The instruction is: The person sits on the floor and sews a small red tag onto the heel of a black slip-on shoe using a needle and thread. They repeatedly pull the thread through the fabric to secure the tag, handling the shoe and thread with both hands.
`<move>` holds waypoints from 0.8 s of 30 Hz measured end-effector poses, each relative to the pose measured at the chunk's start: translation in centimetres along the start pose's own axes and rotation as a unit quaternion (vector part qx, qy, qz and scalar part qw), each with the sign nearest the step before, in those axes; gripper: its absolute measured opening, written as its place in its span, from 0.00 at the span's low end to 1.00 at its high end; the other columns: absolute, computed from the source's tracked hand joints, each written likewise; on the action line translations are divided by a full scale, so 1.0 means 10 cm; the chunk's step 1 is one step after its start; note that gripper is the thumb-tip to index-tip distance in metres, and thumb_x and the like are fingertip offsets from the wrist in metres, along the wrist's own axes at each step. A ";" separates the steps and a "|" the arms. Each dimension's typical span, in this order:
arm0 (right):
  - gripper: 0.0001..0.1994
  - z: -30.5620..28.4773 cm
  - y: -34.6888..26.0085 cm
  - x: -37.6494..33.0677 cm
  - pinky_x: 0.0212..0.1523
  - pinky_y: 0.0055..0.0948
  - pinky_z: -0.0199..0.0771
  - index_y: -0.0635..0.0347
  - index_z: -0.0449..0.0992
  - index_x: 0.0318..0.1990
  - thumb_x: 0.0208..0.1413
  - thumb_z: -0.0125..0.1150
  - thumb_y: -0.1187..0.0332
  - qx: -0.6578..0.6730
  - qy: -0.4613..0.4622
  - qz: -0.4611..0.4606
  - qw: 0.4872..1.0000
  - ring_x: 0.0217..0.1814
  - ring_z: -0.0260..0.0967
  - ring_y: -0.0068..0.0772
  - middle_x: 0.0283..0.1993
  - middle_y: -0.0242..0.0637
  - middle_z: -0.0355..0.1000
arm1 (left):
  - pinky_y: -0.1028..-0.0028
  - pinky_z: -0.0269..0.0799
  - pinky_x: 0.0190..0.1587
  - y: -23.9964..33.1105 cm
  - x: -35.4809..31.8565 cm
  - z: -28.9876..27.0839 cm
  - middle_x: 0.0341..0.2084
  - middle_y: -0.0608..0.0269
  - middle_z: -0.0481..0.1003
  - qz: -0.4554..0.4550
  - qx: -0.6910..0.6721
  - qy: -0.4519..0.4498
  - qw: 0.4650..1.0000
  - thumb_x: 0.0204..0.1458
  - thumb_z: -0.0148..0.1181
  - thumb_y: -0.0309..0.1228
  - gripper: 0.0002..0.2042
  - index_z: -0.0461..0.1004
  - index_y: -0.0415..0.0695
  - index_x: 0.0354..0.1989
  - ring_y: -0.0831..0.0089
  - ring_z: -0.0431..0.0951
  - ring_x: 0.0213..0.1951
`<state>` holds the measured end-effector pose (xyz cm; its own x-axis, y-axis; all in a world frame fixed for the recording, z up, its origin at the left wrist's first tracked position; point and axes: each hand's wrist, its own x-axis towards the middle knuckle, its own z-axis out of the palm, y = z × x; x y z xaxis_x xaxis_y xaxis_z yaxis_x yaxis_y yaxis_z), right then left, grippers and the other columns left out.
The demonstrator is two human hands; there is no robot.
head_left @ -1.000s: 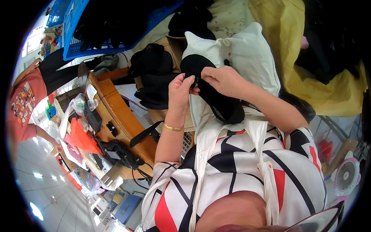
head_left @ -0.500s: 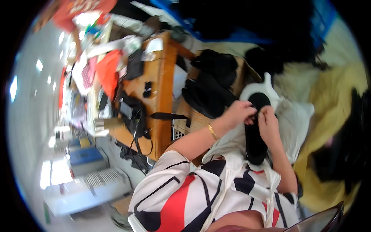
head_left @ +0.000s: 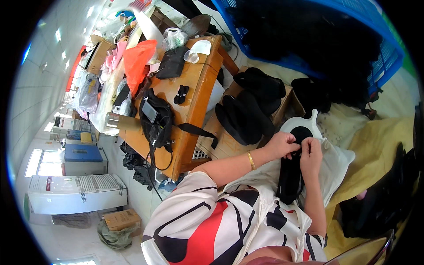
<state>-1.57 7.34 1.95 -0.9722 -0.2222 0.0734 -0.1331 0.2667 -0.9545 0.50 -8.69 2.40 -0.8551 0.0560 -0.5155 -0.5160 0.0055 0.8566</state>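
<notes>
Since the earlier frame the view has swung; both hands remain on the black sock (head_left: 291, 174). Head view: left hand (head_left: 282, 145) and right hand (head_left: 310, 152) pinch the sock's upper end, fingers closed on it, over the white form (head_left: 335, 161), beside a cardboard box (head_left: 229, 141) of black socks.

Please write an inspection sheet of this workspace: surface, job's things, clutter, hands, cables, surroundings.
Surface: wooden table, crowded.
Job's things: black sock over a white form; more black socks piled on a cardboard box.
Clutter: black bag, orange plastic bag, clear cup.
Hands: left hand and right hand each keep a grip on the sock's top.
Cables: black cord hangs off the table edge.
Surroundings: blue crate, yellow cloth, white floor unit.
</notes>
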 end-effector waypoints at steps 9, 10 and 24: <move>0.08 -0.29 -0.02 0.14 0.24 0.21 0.67 0.59 0.68 0.38 0.68 0.47 0.65 0.144 0.051 0.125 0.980 0.25 0.69 0.21 0.30 0.35 0.75 | 0.83 0.69 0.20 0.03 0.06 0.05 0.22 0.65 0.77 0.000 0.043 0.010 0.999 0.55 0.63 0.32 0.07 0.75 0.41 0.30 0.81 0.76 0.18; 0.08 -0.39 -0.05 0.15 0.24 0.22 0.67 0.58 0.68 0.38 0.68 0.47 0.65 0.173 0.060 0.140 0.973 0.26 0.70 0.21 0.31 0.36 0.76 | 0.84 0.67 0.20 0.02 0.03 0.06 0.21 0.66 0.77 -0.005 0.012 0.014 1.000 0.55 0.63 0.32 0.07 0.75 0.43 0.28 0.82 0.74 0.17; 0.03 -1.42 0.76 -0.21 0.23 0.20 0.61 0.53 0.71 0.42 0.63 0.55 0.69 0.614 0.110 0.141 0.769 0.21 0.57 0.19 0.23 0.26 0.64 | 0.84 0.66 0.20 0.02 0.09 0.07 0.20 0.67 0.75 0.004 0.033 -0.007 0.999 0.55 0.64 0.34 0.10 0.73 0.43 0.25 0.83 0.73 0.17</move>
<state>-3.24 23.14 -1.34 -0.9563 -0.1176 -0.2675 0.2389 -0.8418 -0.4841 -0.33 -7.92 2.15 -0.8578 0.0706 -0.5091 -0.5049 0.0699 0.8604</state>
